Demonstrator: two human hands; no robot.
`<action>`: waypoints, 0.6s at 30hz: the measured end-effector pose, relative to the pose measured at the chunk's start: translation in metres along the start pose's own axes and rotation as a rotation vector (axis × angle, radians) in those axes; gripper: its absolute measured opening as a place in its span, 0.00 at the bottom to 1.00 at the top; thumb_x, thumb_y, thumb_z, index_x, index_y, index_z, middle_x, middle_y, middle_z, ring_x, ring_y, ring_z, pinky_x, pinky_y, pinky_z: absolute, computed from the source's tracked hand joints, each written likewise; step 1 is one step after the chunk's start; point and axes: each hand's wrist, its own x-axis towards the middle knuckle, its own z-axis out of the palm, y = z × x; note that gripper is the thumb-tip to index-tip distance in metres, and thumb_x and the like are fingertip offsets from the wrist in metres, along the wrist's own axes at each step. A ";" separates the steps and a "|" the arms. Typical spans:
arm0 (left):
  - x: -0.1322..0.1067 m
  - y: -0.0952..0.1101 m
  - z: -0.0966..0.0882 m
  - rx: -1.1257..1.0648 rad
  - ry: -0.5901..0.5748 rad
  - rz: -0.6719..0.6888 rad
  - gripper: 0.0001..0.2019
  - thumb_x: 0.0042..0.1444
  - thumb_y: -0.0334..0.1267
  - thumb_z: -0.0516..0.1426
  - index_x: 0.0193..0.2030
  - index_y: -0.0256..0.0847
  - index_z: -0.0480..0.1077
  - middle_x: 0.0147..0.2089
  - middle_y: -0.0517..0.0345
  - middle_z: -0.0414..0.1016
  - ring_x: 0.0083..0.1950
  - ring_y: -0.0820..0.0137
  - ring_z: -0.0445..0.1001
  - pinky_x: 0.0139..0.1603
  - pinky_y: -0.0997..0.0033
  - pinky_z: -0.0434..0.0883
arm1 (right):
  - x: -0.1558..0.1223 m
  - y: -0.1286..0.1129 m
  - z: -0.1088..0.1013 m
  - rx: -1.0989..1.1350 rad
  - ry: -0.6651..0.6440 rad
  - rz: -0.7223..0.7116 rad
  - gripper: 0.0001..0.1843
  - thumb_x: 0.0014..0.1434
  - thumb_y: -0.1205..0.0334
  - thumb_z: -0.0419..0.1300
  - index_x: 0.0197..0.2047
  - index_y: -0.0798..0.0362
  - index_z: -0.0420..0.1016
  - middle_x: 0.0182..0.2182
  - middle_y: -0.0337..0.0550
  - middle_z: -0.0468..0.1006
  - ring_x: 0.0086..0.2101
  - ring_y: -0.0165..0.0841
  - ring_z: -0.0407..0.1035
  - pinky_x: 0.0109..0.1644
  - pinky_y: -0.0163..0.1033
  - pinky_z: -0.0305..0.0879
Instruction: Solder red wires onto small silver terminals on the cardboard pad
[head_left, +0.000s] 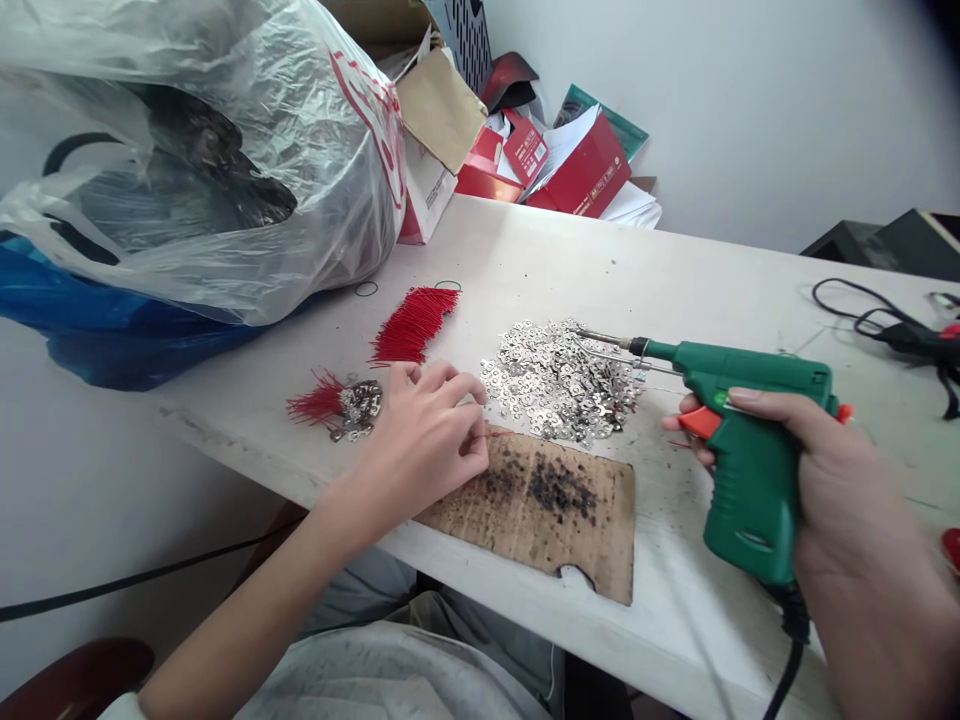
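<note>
My right hand is wrapped round the handle of a green soldering gun, with fingers by its orange trigger. The gun's metal tip points left, over a pile of small silver metal tabs. My left hand is closed in a pinch above a scorched piece of cardboard. A bit of red wire shows at its fingertips; the rest is hidden by the hand. Beyond that hand lies a row of red wires. To its left sits a bunch of red wires with metal tabs attached.
A large clear plastic bag fills the back left of the white table. Red boxes with papers stand at the back by the wall. A black cable lies at the right, and the gun's cord hangs toward me.
</note>
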 end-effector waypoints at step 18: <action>-0.003 -0.004 0.002 -0.228 0.059 0.158 0.08 0.60 0.30 0.58 0.30 0.42 0.71 0.50 0.62 0.82 0.53 0.64 0.75 0.60 0.50 0.57 | 0.005 0.000 -0.003 -0.032 0.135 0.010 0.11 0.38 0.67 0.75 0.30 0.50 0.86 0.26 0.41 0.86 0.18 0.40 0.78 0.17 0.38 0.78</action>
